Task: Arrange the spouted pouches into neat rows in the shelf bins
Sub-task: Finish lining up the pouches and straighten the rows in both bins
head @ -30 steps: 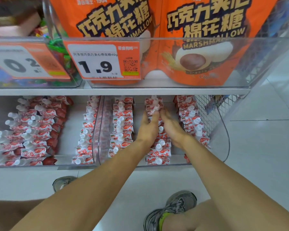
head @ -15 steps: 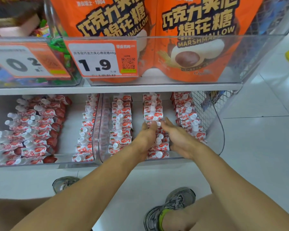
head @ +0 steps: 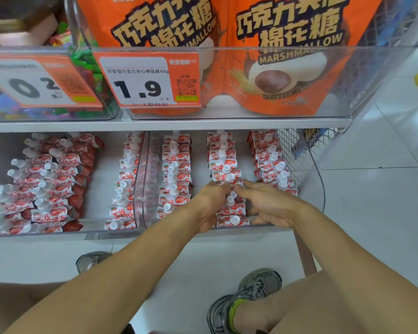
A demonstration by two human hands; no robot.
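Shelf bin (head: pixel 319 189) | both hands' grip flanks middle pouch row (head: pixel 223 165), fingers straight, part hidden

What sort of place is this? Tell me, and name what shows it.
Most likely a shop's snack aisle. An orange-and-white price tag reading 1.9 fronts a clear plastic bin of orange marshmallow bags, and red-and-white spouted pouches lie in rows in the clear shelf bin below.

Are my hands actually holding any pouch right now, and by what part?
Cannot tell: both hands, left and right, flank the middle row of pouches, fingertips meeting there.
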